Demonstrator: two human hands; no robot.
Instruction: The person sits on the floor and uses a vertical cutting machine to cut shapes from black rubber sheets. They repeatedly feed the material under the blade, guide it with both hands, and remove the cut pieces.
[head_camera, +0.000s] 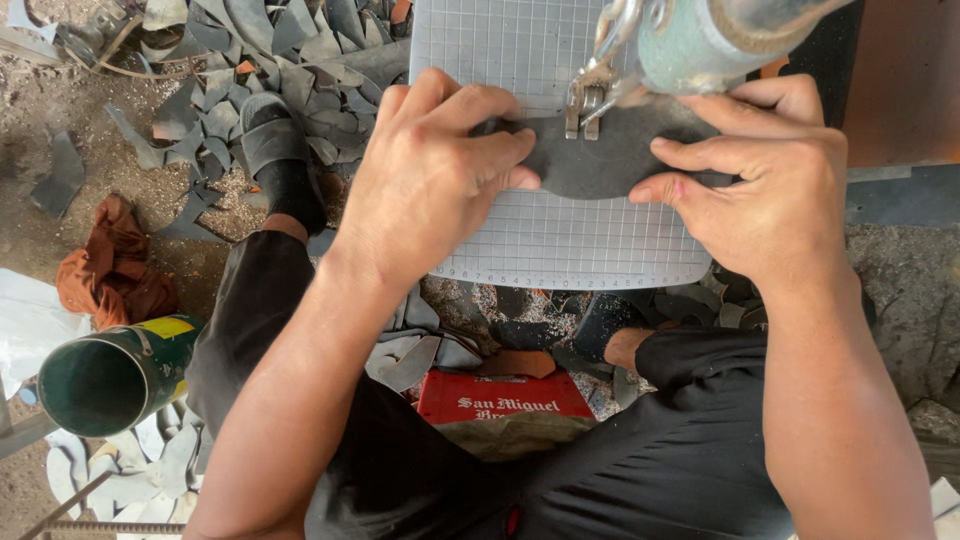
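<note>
We've got both hands flat on the dark leather piece (600, 160), upper middle of the frame, on the gridded plate (570, 245) under the sewing machine foot (585, 105). Left hand (430, 175) presses with fingers together; right hand (770, 175) pins its edge. Looks thin, floppy, light, so hold it near the edges.

surface: white gridded plate (560, 240) | on it: dark grey piece (610, 160), lying flat
</note>
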